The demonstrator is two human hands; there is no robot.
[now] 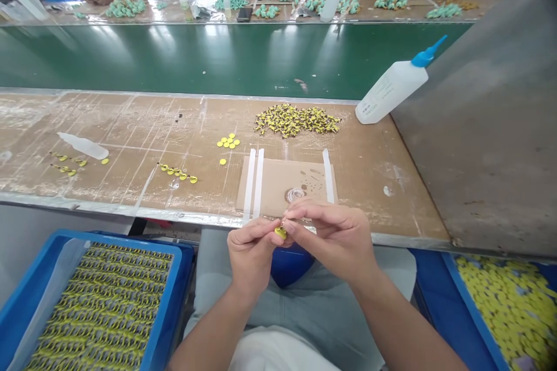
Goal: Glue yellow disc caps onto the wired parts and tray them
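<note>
My left hand pinches a small yellow disc between thumb and fingertips, just off the table's front edge. From the other side, the thumb and fingertips of my right hand meet at the disc, closed on a tiny piece too small and covered to name. Right behind my hands lies a taped cardboard sheet bearing a whitish round smear. Beyond it is a heap of small black-and-yellow pieces. Several loose yellow discs lie left of the heap, and a row of joined disc pieces sits farther left.
A blue-tipped bottle leans against the grey panel at right. Another small bottle lies at left. Blue trays hold finished-looking rows and loose yellow discs. Across the green belt, people handle mint-coloured pieces.
</note>
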